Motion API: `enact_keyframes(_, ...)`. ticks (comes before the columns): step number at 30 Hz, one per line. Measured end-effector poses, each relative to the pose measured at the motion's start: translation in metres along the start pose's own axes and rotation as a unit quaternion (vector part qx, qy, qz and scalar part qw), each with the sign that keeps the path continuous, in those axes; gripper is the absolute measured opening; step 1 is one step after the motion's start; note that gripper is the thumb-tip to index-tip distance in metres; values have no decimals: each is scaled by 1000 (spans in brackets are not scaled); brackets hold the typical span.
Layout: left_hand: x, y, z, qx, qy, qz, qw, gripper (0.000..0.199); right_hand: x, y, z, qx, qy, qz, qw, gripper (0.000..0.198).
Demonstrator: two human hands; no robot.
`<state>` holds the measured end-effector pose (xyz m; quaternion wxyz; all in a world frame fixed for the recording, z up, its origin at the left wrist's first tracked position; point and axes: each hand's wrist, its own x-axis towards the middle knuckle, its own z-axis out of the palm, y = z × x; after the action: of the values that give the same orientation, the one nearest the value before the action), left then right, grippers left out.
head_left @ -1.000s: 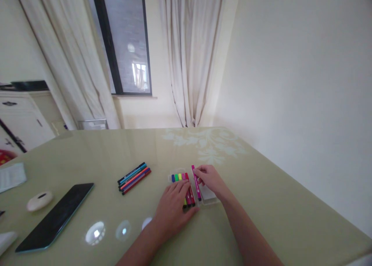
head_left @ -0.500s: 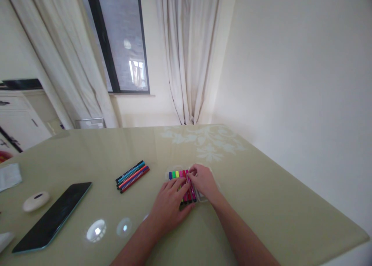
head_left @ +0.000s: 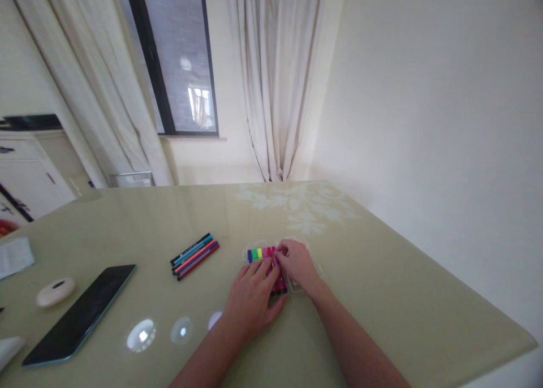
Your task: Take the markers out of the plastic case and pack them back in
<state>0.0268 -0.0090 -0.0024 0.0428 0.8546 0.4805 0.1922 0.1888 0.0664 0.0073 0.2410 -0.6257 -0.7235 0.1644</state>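
Observation:
A clear plastic case (head_left: 245,255) lies on the table with several felt-tip markers (head_left: 259,253) side by side in it, their caps blue, green, yellow, pink, red and magenta. Across the markers rests my left hand (head_left: 253,292), its fingers spread and lying over the row, the thumb near their lower ends. My right hand (head_left: 296,262) is at the right end of the row, thumb and fingertips closed on the far end of a magenta marker (head_left: 281,279). The left hand hides the middle of the row, and the right hand covers part of the case's right side.
More markers (head_left: 195,257) lie in a bundle to the left of the case. Farther left are a dark tablet (head_left: 80,314), a white oval object (head_left: 56,292) and a folded pale cloth or tissue (head_left: 16,258). Behind the table (head_left: 382,303) hang curtains (head_left: 278,82) beside a window.
My left hand has shifted slightly, its thumb moving up and right by the markers' lower ends. The right hand stays at the magenta marker's end. The whole view has drifted slightly.

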Motion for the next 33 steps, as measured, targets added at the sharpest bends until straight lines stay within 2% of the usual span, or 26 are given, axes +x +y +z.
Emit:
enact_keyframes(6, -3, 0, 9, 1, -1, -20, 1000, 58, -3, 2, -2, -12, -20, -31, 999, 27)
enact_keyframes(15, 4, 0, 6, 17, -37, -19, 999, 52, -8, -15, -1, -95, -18, -38, 995, 31)
enact_keyframes(21, 5, -10, -11, -66, -15, -15, 998, 45, -9, -13, 0, -117, -20, -38, 992, 33)
enact_keyframes(23, 6, -24, -23, -77, 15, -54, 995, 37, -10, -10, 2, -119, -20, -45, 992, 34)
enact_keyframes(24, 5, -34, -29, -59, 42, -96, 993, 33, -10, -8, 2, -120, -19, -48, 991, 34)
enact_keyframes(27, 1, -66, -47, 79, 87, -237, 964, 30, -10, -6, 3, -125, -13, -54, 991, 34)
enact_keyframes(30, -8, -92, -56, 167, 54, -327, 929, 20, -10, -7, 2, -129, -17, -53, 990, 35)
enact_keyframes(33, -14, -104, -54, 168, 17, -352, 921, 14, -10, -7, 2, -124, -22, -47, 991, 35)
